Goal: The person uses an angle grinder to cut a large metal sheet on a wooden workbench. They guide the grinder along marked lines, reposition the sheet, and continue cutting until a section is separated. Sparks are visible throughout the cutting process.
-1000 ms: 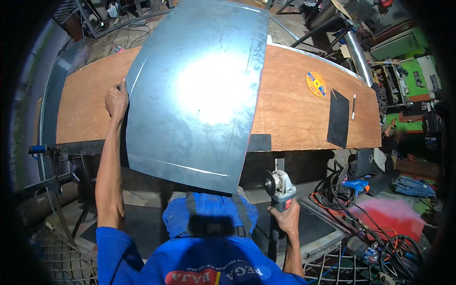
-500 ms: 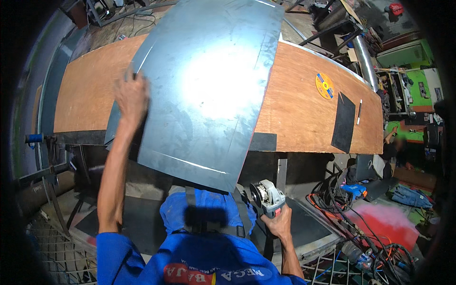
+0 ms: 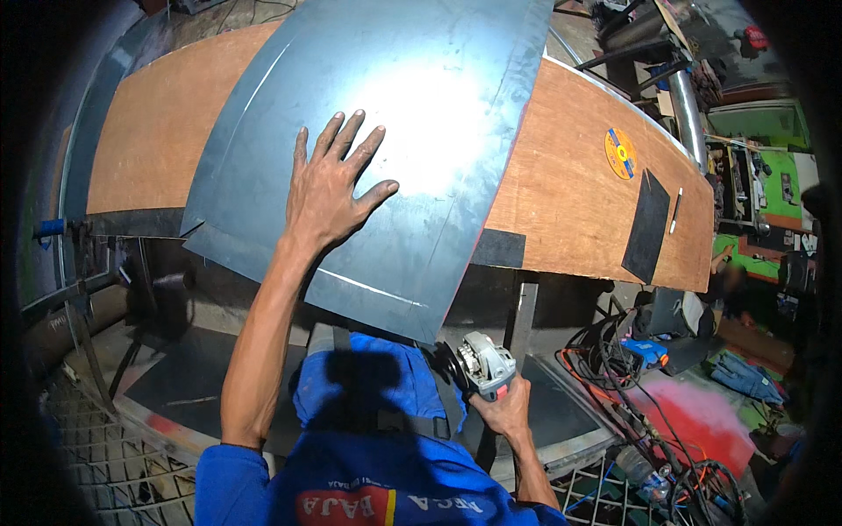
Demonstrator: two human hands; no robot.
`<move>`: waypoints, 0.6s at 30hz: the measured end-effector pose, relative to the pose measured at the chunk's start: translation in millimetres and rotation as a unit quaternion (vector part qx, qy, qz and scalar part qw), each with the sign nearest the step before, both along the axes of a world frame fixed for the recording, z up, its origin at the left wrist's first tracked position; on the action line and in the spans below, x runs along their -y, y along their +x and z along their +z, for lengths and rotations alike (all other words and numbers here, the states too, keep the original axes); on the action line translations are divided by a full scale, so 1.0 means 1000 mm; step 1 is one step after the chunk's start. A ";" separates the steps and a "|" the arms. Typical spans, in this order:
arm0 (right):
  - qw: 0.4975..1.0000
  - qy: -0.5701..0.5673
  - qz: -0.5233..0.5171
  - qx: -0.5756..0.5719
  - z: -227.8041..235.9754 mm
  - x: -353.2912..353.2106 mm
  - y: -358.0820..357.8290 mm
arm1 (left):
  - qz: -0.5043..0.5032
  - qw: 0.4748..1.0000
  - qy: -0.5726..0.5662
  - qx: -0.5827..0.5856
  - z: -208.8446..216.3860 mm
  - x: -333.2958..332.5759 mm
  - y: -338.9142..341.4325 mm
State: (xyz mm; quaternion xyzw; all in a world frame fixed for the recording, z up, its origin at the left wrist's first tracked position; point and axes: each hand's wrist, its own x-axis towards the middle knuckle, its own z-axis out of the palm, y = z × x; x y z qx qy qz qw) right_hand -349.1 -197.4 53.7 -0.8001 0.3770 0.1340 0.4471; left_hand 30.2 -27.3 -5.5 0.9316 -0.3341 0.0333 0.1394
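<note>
On the steel sheet [image 3: 386, 131], left hand [image 3: 329, 188] lies flat, fingers splayed wide. Right hand [image 3: 504, 408] grips an angle grinder [image 3: 478, 364] just below the sheet's near edge, disc toward its scribed line.

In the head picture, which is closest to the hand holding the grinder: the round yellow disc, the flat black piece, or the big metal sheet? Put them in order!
From the right hand gripping the angle grinder:
1. Big metal sheet: its near corner hangs just above the grinder, slightly left.
2. Flat black piece: up and right, on the wooden tabletop.
3. Round yellow disc: farther up the tabletop, beyond the black piece.
</note>
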 end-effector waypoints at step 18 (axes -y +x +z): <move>1.000 -0.024 0.009 -0.007 -0.001 -0.011 0.005 | -0.005 1.000 -0.020 0.014 -0.011 0.000 0.001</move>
